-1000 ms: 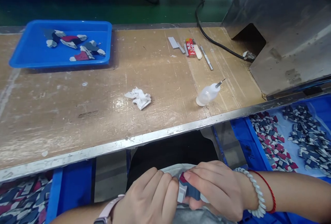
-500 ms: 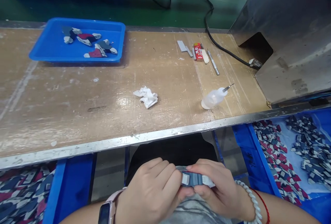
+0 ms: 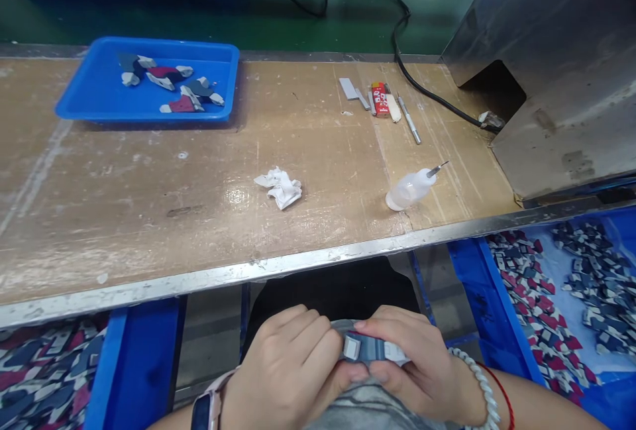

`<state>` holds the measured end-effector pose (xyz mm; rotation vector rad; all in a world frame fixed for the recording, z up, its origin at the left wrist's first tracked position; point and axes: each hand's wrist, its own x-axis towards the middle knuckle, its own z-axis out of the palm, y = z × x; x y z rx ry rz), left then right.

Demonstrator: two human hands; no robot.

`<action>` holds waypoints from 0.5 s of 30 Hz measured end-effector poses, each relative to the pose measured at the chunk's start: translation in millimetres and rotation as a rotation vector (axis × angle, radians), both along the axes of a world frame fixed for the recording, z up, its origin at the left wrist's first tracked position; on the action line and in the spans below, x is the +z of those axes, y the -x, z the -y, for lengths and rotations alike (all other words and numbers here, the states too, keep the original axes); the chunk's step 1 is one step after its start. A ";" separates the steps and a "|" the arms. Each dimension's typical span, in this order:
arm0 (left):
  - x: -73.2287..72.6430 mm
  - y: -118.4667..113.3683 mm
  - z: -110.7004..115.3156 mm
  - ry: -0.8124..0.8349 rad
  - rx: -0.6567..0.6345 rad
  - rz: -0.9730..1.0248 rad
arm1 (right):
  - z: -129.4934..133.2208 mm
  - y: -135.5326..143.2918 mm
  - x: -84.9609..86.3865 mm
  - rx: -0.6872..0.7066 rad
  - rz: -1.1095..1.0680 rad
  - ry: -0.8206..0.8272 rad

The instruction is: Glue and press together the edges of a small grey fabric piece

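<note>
Over my lap, both hands hold one small grey-and-white plastic part (image 3: 368, 347). My left hand (image 3: 293, 360) has its fingers curled around the part's left end and hides that end. The thumb and fingers of my right hand (image 3: 417, 360) pinch the right end. Between the hands the grey body shows, with a pale square patch and a white piece toward the right. A wristband with a dark screen (image 3: 203, 410) is on my left wrist. On my right wrist are a braided white bracelet (image 3: 484, 383) and a red cord.
On the bench (image 3: 209, 231) are a blue tray (image 3: 144, 108) with several parts, crumpled tissue (image 3: 281, 188), a needle-tipped bottle (image 3: 410, 191), a red-yellow packet (image 3: 380, 100) and a pen-like tool (image 3: 410, 122). Blue bins (image 3: 116, 364) flank my lap. A metal housing (image 3: 561, 79) stands right.
The grey part has tilted slightly between my hands, and my left thumb has shifted a little left. My right hand keeps its pinch. The things on the bench stay put.
</note>
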<state>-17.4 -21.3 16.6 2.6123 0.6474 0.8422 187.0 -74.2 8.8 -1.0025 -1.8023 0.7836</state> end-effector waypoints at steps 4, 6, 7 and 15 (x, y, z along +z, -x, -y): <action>-2.6 -0.6 -1.2 -0.038 -0.004 -0.026 | 4.4 -3.7 2.1 0.015 -0.007 0.075; -4.4 -0.3 -4.2 -0.058 -0.016 -0.061 | 6.2 -4.8 2.8 0.001 -0.044 0.241; -5.4 0.0 -6.3 -0.063 -0.030 -0.084 | 6.9 -4.9 1.9 0.000 -0.087 0.377; -14.9 5.0 -17.9 -0.011 -0.080 -0.179 | 11.6 -0.2 -18.1 0.087 -0.259 0.829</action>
